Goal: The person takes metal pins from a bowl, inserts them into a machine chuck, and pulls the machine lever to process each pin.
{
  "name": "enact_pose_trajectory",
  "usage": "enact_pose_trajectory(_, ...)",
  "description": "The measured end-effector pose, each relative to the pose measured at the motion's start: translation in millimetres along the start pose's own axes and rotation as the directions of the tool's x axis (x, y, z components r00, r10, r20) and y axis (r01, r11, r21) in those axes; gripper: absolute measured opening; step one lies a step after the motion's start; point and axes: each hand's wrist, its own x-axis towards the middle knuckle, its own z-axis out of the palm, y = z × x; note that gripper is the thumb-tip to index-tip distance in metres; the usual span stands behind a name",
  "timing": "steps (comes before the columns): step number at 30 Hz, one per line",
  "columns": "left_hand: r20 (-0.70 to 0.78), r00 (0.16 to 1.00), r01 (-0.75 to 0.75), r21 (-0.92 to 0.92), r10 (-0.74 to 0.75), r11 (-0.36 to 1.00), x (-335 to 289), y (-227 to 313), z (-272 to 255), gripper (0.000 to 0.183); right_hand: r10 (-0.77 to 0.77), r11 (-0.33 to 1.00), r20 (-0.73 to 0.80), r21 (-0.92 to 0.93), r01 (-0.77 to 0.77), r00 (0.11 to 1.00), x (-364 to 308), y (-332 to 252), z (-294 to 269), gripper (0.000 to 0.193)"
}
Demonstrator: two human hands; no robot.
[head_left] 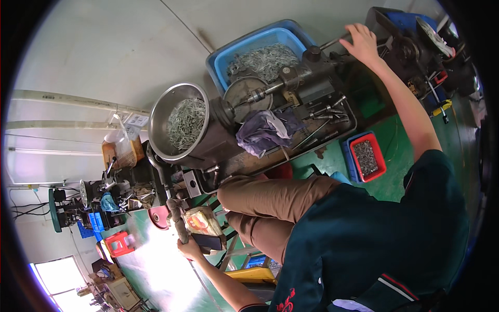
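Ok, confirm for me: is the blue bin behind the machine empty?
No, the blue bin holds a heap of small silvery metal parts.

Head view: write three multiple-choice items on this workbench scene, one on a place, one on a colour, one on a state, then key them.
1. Where does the purple-grey rag lie?
A. On the machine's tray, beside the steel bowl
B. In the blue crate
C. On the floor

2. What colour is the small bin of metal parts on the green floor?
A. Yellow
B. Red, with a blue one around it
C. White

3. What is the left hand doing?
A. Hanging free
B. Resting in the bowl
C. Gripping a wrapped lever handle

Key: 1 A, the rag is bunched right of the steel bowl. 2 B, red walls show inside a blue rim. 3 C, the fingers close round the handle's end.
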Motion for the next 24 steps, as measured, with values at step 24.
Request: enact_pose_trajectory(24,-0.147,0.987,-0.063,-0.006,0.061,0.998,-50.6,40.0,-5.5,0.026,-0.557,0.536,0.542,0.813,-0.227,0.629,32.7,-268.6,5.4,0.014)
